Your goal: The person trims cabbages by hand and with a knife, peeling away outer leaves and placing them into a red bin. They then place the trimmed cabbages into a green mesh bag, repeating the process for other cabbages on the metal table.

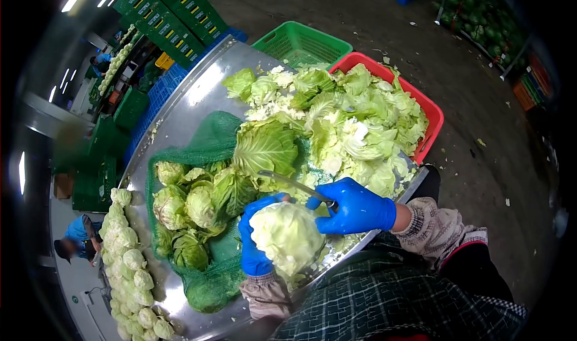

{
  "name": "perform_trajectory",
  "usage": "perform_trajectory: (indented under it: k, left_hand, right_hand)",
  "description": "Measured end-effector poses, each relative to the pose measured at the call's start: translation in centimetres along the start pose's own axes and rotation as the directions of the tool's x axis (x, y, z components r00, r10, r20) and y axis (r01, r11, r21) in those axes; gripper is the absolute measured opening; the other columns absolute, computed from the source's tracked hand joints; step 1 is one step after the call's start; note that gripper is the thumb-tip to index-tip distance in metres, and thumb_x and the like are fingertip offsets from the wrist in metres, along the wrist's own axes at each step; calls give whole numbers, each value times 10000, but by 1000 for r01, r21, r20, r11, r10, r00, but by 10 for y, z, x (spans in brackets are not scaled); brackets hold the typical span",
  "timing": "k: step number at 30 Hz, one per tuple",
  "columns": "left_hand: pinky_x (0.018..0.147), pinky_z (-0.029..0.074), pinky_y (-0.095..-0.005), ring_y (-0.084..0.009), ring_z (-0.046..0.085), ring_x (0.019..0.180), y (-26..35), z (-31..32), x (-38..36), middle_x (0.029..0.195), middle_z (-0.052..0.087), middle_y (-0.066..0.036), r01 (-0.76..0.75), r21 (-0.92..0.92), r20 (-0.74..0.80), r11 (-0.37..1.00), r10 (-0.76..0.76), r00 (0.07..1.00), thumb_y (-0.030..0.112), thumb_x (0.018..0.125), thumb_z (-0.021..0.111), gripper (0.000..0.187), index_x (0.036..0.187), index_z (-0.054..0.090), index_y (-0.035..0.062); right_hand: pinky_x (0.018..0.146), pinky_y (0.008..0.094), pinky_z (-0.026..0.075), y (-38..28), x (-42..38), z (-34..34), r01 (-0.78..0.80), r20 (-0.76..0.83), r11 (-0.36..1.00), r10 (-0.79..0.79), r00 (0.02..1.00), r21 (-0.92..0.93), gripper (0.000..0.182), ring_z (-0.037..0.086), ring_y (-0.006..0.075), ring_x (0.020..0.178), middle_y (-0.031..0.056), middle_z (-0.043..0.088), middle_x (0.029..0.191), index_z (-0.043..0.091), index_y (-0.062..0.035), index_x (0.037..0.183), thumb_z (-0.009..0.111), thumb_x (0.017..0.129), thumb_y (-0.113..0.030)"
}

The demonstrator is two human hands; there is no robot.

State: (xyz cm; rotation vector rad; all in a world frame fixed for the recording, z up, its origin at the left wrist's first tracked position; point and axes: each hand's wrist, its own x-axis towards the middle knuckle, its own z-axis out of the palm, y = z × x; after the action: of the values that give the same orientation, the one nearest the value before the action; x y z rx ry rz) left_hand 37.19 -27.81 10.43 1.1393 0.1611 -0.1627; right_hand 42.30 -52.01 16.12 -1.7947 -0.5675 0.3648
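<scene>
My left hand (pixel 255 236), in a blue glove, is wrapped around a pale trimmed cabbage (pixel 287 236) near the table's front edge. In my right hand (pixel 354 207), also gloved in blue, is a knife (pixel 294 183); its blade points left, just above the cabbage. Beyond the blade lies a large loose green leaf (pixel 266 146). A green mesh sack (pixel 210 140) lies spread to the left, with several untrimmed cabbages (pixel 201 204) on it. Cut leaves (pixel 354 130) are heaped past my right hand.
A red crate (pixel 430 115) full of leaves adjoins the table's right end, beside a green crate (pixel 303 40). Trimmed cabbages (pixel 129 260) line the left of the metal table (pixel 180 121). Green crates (pixel 171 22) are stacked behind. A person (pixel 81 236) is farther left.
</scene>
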Motion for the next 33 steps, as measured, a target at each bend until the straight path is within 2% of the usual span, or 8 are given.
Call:
perform_trajectory:
  k: [4,12,14,19,20,24,28,33]
  left_hand:
    - [972,469,-410,-275,580,1128,-5,-1,5,1235,581,-213,-8,-18,87,1000,9,996,318,606,856,748,1179,539,-43]
    - [910,512,-384,-257,619,1011,-7,-5,17,1168,616,-171,-264,-274,208,925,325,923,180,924,576,349,1191,546,-42]
    - [859,524,-329,-224,632,968,16,15,4,1131,630,-158,-97,-115,91,989,108,990,138,922,564,309,1161,563,-58]
    - [857,527,-354,-245,636,959,19,30,0,1098,637,-173,-117,-348,-97,930,89,991,135,918,558,258,1091,577,-54]
    - [864,528,-367,-254,635,963,30,47,-4,1094,637,-177,-123,-394,-172,911,58,983,140,919,555,249,1079,577,-50]
    - [939,496,-417,-283,619,1032,31,18,4,1140,624,-214,-87,-65,-4,994,87,996,226,860,638,421,1160,548,-55]
    - [996,460,-435,-296,595,1109,36,19,0,1202,591,-245,-182,107,193,977,159,968,349,593,861,826,1204,522,-91]
    - [971,482,-426,-295,610,1072,23,1,2,1188,599,-235,-76,3,187,997,74,980,322,703,805,716,1230,518,-68]
  right_hand:
    - [562,274,474,7,-4,3,-12,-35,1000,12,999,-2,228,577,138,565,92,625,660,672,-27,889,711,711,-163]
    - [559,280,454,14,0,8,12,-149,984,15,989,180,291,598,137,594,114,664,721,687,-14,934,758,802,-263]
    - [585,315,476,-6,6,7,50,-87,998,-48,995,23,329,619,203,611,157,645,717,679,-4,908,742,810,-311]
    - [580,337,483,11,-1,10,36,-79,998,-32,996,51,263,629,233,604,167,633,704,678,-8,869,703,838,-268]
    - [543,283,452,25,-2,16,152,-118,988,-150,982,13,208,583,130,566,138,634,681,686,-15,931,721,813,-182]
    - [537,270,451,2,5,8,86,-63,989,-79,995,120,226,549,127,536,84,597,625,691,-36,958,723,791,-185]
    - [522,280,455,-2,8,1,68,77,998,-68,995,1,251,570,137,555,95,621,668,691,-35,936,727,745,-194]
    - [560,314,485,22,2,9,129,-29,991,-129,991,20,152,610,173,589,107,639,703,650,-18,871,664,764,-125]
